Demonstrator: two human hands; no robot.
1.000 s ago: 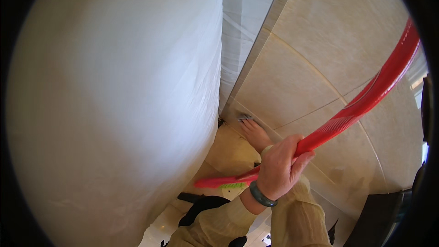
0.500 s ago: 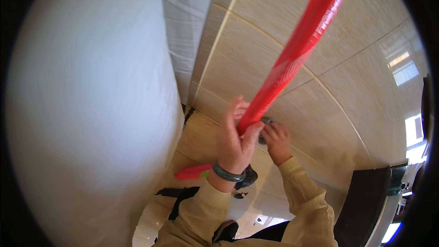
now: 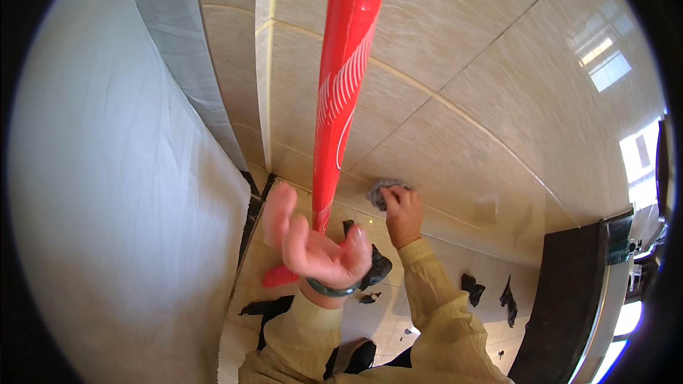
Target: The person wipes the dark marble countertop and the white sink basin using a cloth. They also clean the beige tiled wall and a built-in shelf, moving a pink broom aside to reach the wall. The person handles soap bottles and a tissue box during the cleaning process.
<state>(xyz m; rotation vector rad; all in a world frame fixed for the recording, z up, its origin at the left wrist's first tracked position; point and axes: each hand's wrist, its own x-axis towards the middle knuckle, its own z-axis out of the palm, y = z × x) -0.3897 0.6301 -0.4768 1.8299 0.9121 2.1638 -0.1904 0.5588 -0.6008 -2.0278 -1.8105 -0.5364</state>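
Observation:
A long, shiny red pole [image 3: 341, 92] with white curved stripes rises past the top of the head view. My left hand [image 3: 316, 245], wearing a dark green bangle [image 3: 332, 289], is beside the pole's lower part with its fingers spread and curled upward. The hand hides the pole's lower end, and whether they touch I cannot tell. My right hand [image 3: 404, 213] pinches a crumpled grey wad [image 3: 384, 192] against the foot of the tiled wall [image 3: 455, 149]. Part of a red thing [image 3: 279, 276] shows on the floor behind my left wrist.
A large white covered surface [image 3: 121, 192] stands along the left. Black scraps, one by my left wrist [image 3: 377, 270] and others to the right [image 3: 471, 289], lie on the tiled floor [image 3: 434, 313]. A dark cabinet-like block [image 3: 569, 291] stands at the right.
My left hand was closed around the red pole and has loosened, with its fingers spread. The pole stands more upright. The view has shifted, and my right hand remains at the wall with the grey wad.

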